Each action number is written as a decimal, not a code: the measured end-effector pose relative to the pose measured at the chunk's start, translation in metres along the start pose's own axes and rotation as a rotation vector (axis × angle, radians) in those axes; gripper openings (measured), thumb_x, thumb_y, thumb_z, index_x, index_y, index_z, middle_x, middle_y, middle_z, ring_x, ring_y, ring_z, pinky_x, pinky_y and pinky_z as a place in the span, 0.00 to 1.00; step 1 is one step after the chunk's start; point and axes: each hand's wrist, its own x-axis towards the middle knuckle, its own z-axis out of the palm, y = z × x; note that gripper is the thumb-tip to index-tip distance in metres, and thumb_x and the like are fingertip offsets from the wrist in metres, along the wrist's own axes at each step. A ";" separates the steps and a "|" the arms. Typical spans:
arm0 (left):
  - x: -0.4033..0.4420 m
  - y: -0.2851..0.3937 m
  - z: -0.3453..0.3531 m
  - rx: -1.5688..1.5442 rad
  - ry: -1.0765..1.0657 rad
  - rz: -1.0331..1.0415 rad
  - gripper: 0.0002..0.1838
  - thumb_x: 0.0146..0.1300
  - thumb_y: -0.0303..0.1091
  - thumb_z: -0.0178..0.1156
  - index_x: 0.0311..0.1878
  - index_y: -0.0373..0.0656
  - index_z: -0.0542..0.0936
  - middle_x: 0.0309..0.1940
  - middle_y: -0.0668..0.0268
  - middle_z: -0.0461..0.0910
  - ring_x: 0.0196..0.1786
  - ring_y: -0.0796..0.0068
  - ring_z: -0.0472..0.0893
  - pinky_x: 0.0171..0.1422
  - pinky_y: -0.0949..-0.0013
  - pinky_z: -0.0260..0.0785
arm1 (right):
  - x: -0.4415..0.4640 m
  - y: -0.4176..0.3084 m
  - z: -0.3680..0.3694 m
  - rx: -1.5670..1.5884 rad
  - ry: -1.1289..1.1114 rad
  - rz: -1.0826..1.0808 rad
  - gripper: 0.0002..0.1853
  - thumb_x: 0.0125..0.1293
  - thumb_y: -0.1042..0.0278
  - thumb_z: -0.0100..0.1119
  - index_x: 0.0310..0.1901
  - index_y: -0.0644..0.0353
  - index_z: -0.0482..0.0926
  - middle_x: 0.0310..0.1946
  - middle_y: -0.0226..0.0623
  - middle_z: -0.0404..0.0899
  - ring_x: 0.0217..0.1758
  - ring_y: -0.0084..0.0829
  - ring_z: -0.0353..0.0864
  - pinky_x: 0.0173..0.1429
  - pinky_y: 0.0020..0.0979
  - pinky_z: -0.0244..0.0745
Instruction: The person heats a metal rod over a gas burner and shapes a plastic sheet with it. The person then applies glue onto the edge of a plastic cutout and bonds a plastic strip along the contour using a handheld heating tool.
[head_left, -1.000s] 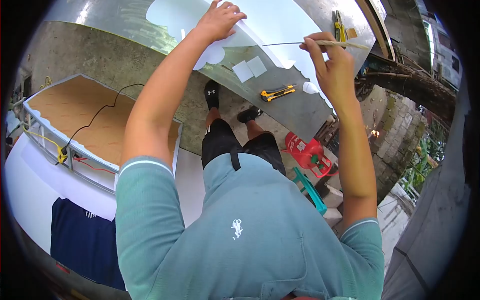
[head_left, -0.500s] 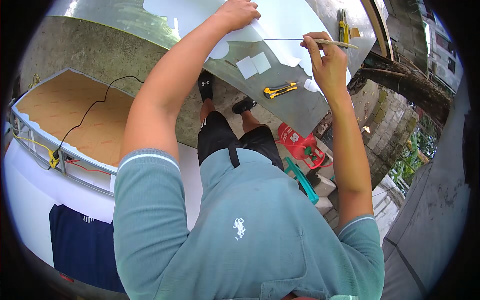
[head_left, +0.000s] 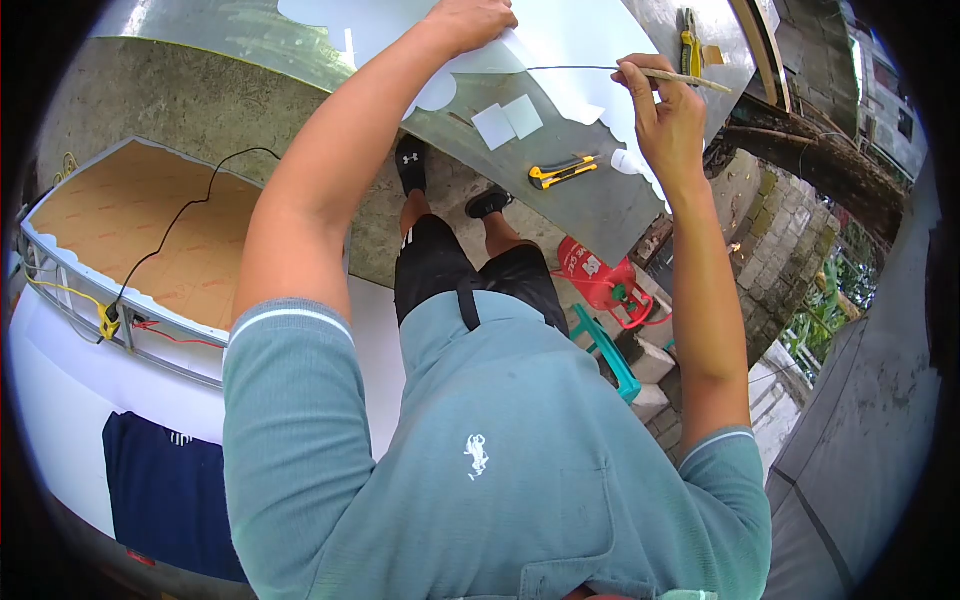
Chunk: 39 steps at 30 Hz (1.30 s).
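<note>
My left hand [head_left: 475,22] lies at the top of the view, its fingers drawn together on a white sheet [head_left: 560,45] whose edge is lifted or folded beside them. The frame's top edge partly cuts the hand off. A tool with a thin dark rod and a rough wooden handle [head_left: 712,84] is pinched in my right hand [head_left: 665,110]. Its rod points left across the sheet toward my left hand. Below the sheet are two small pale square pieces [head_left: 507,122], a yellow and black utility knife [head_left: 563,172] with its blade out, and a white bulb-shaped object [head_left: 627,162].
The metal-topped table [head_left: 605,212] also bears yellow-handled pliers [head_left: 690,45]. Under its corner are a red gas cylinder [head_left: 598,272] and a green stool [head_left: 605,350]. To the left sits a framed brown panel [head_left: 150,230] with a black cable, near a dark blue cloth [head_left: 165,490].
My right hand has shifted slightly right and up with the tool, its rod still over the sheet. My left hand stays in nearly the same place. The camera view has moved a little.
</note>
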 end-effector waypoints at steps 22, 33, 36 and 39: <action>-0.003 0.005 -0.012 -0.009 -0.078 -0.037 0.10 0.66 0.37 0.58 0.36 0.55 0.90 0.39 0.70 0.88 0.52 0.66 0.84 0.65 0.47 0.67 | -0.001 0.014 0.002 -0.013 0.015 -0.073 0.09 0.79 0.64 0.60 0.46 0.60 0.84 0.32 0.37 0.88 0.33 0.31 0.88 0.38 0.30 0.78; -0.002 0.004 -0.007 0.009 -0.109 -0.032 0.12 0.67 0.38 0.57 0.36 0.56 0.90 0.40 0.70 0.88 0.53 0.67 0.83 0.66 0.48 0.66 | 0.002 0.007 -0.004 -0.010 0.010 -0.042 0.09 0.78 0.64 0.60 0.45 0.61 0.84 0.32 0.38 0.88 0.34 0.31 0.88 0.38 0.30 0.78; -0.002 0.003 -0.004 0.005 -0.091 -0.041 0.12 0.67 0.38 0.57 0.36 0.56 0.90 0.39 0.70 0.87 0.53 0.67 0.83 0.66 0.48 0.66 | 0.002 0.007 -0.005 -0.010 0.001 -0.050 0.09 0.78 0.65 0.61 0.45 0.62 0.84 0.32 0.38 0.88 0.34 0.32 0.88 0.39 0.30 0.79; -0.002 -0.001 0.011 -0.016 -0.050 -0.036 0.11 0.66 0.38 0.57 0.34 0.57 0.89 0.38 0.70 0.87 0.52 0.67 0.83 0.65 0.48 0.67 | 0.003 0.001 -0.007 -0.023 0.013 -0.080 0.09 0.78 0.66 0.61 0.45 0.62 0.84 0.32 0.39 0.88 0.34 0.32 0.88 0.40 0.31 0.79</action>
